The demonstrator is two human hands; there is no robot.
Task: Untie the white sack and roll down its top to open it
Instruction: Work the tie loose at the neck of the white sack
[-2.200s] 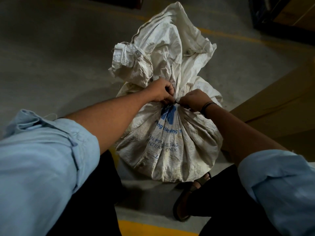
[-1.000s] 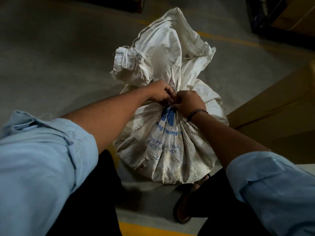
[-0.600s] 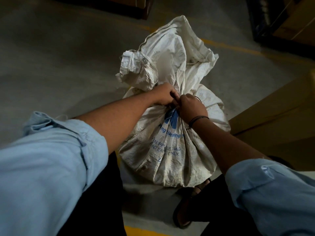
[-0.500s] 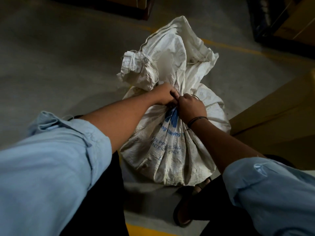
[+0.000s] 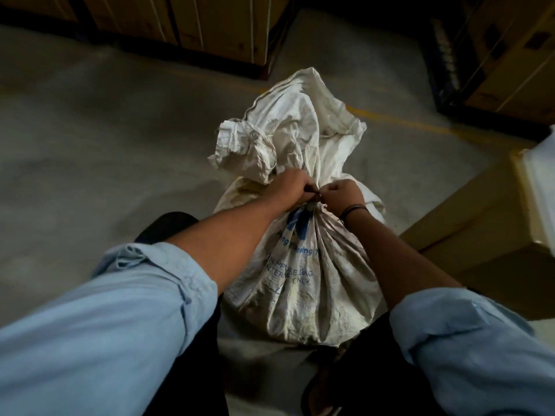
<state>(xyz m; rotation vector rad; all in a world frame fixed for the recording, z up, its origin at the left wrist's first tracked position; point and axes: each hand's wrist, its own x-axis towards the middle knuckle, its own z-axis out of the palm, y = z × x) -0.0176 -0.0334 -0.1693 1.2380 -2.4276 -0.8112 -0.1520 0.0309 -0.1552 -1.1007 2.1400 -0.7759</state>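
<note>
A white sack (image 5: 303, 283) with blue print stands on the concrete floor between my legs. Its neck is cinched by a tie (image 5: 316, 206), and the loose top (image 5: 294, 127) flops up and away above it. My left hand (image 5: 292, 187) and my right hand (image 5: 341, 195) meet at the neck, both with fingers curled and pinching at the tie. The knot itself is mostly hidden by my fingers.
A brown cardboard box (image 5: 486, 235) sits close on the right of the sack. Stacked strapped cartons (image 5: 216, 25) stand on pallets at the back, more of them at the back right (image 5: 510, 55). A yellow floor line (image 5: 405, 121) runs behind the sack.
My hands have stayed together at the sack's neck, working the tie. The view has tilted up, so the cartons at the back now show.
</note>
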